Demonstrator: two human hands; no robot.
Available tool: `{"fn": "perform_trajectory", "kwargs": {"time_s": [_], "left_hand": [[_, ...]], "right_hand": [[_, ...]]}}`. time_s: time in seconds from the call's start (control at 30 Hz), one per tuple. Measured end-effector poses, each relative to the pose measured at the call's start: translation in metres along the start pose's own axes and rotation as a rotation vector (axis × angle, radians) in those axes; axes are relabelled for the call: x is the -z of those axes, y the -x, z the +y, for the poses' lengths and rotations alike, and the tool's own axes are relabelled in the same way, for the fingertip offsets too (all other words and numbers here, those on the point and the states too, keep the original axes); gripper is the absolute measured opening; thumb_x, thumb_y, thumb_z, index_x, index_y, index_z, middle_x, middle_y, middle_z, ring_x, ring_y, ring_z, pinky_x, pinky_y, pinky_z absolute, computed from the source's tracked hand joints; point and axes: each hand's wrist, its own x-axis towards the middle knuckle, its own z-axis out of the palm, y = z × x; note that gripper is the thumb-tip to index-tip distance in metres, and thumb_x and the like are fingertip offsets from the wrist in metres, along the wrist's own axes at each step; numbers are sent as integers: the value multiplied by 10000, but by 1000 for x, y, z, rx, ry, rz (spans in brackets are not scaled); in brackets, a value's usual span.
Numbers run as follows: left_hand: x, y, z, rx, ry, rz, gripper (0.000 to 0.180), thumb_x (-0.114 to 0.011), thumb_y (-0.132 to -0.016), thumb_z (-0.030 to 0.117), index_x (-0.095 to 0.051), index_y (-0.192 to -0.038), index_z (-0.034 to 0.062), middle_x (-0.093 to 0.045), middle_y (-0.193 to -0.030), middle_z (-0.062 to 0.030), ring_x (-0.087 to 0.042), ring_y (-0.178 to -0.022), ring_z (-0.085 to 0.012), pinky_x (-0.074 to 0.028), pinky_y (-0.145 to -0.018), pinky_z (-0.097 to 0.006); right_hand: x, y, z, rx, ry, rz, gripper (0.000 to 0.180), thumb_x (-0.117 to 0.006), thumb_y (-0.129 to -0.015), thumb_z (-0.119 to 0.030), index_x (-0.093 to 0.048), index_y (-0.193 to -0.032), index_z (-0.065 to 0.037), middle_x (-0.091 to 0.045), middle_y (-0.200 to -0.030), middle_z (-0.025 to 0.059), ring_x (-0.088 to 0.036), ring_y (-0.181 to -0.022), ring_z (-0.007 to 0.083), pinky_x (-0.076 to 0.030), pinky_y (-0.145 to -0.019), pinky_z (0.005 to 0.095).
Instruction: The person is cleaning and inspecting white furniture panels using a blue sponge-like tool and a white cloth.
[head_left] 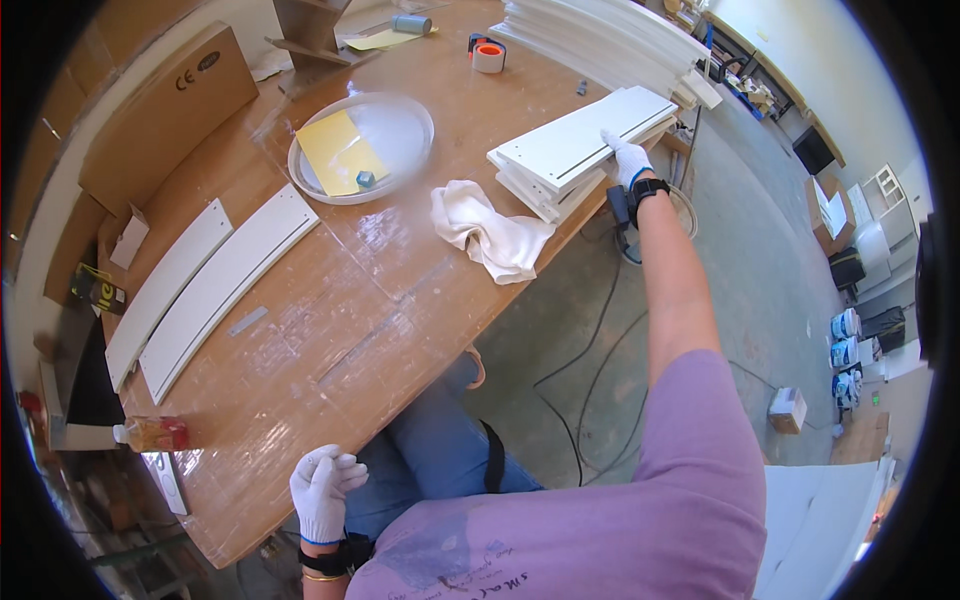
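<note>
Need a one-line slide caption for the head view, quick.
Gloved right hand rests on stacked white panels at the wooden table edge; left hand hovers near its front corner.

A flat brown cardboard box (165,110) leans far left of the right hand (628,157) — a small white carton (788,408) sits on the floor behind it.

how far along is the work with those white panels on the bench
Looks done: two long white boards lie side by side, apart on the wooden table. In hand: the gloved right hand rests on the top panel of a small stack of white panels at the table edge; the left hand is free at the near edge. Probably left: that stack and the larger pile behind.
</note>
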Motion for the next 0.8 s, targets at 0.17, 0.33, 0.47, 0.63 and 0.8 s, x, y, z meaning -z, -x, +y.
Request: {"fn": "perform_trajectory", "kwargs": {"time_s": [0.17, 0.33, 0.47, 0.63, 0.8], "left_hand": [[2, -5, 5, 58, -60, -17, 261, -571, -947, 193, -570, -1117, -5, -665, -910, -149, -689, -786, -268, -587, -707, -378], [19, -23, 19, 92, -119, 1, 263, -559, -955, 163, -575, -1146, -17, -670, -979, -147, -688, -836, -249, -582, -751, -372], [44, -46, 35, -101, -151, 53, 287, -568, -954, 153, -577, -1187, -15, -659, -1075, -124, -659, -956, -207, -538, -838, -326], [108, -127, 62, -567, -748, 349, 440, -628, -912, 197, -533, -1277, -30, -626, -1204, -136, -581, -1150, -217, -468, -940, -303], [162, -178, 132, -312, -1008, 777, 703, -674, -798, 414, -504, -1307, -42, -572, -1263, -257, -530, -1220, -348, -399, -1044, -369]], "right_hand": [[16, -7, -29, 61, 1583, 117, 655, -497, -883, -587, -609, -1233, -45, -607, -1254, 188, -576, -1154, 345, -458, -973, 444], [-91, 80, -11, 509, 1248, 149, 427, -577, -910, -412, -646, -1071, -22, -683, -1008, 192, -656, -943, 323, -495, -862, 402], [-229, 197, 37, 481, 751, -492, 359, -637, -900, -253, -610, -1134, 18, -672, -1061, 152, -649, -935, 244, -498, -846, 338], [-306, 198, 102, 430, 952, -840, 575, -653, -865, -352, -548, -1278, 33, -603, -1249, 215, -570, -1178, 295, -433, -991, 348], [-386, 154, 165, 378, 1098, -822, 734, -628, -798, -452, -514, -1298, 73, -557, -1283, 275, -510, -1237, 377, -396, -1032, 368]]}}
